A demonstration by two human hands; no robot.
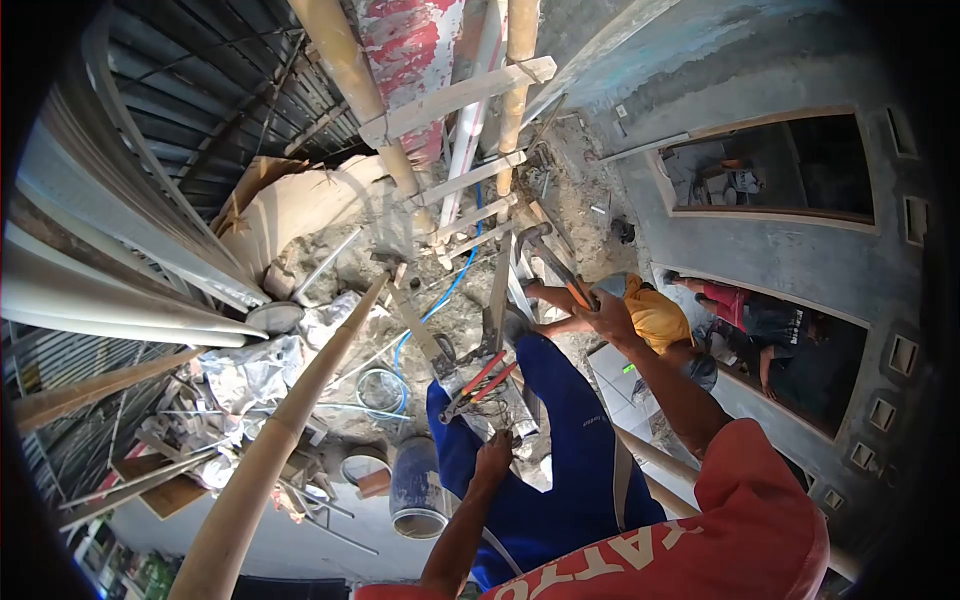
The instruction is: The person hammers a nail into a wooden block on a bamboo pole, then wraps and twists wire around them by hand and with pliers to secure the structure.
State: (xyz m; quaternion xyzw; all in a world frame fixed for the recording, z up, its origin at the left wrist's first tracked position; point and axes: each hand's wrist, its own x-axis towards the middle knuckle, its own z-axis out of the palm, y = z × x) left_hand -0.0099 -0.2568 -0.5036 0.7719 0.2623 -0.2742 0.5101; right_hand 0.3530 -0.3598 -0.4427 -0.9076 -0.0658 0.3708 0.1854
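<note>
My right hand (608,318) is wrapped round the orange-and-black handle of a hammer (560,268), which is raised at an angle with its curved metal head up and to the left. My left hand (495,455) is low between my legs, its fingers pressed together; what they hold, if anything, is too small to make out. Just above it lies a pair of pincers or pliers with red handles (487,376), apart from the hand. They rest by my left knee, over wooden pieces and wire.
A bamboo ladder-like frame with wooden rungs (460,100) rises ahead. A bamboo pole (290,420) slants at left. Below are a blue hose (440,300), a blue drum (417,485) and rubble. A person in a yellow shirt (655,318) works at right; others show in a wall opening.
</note>
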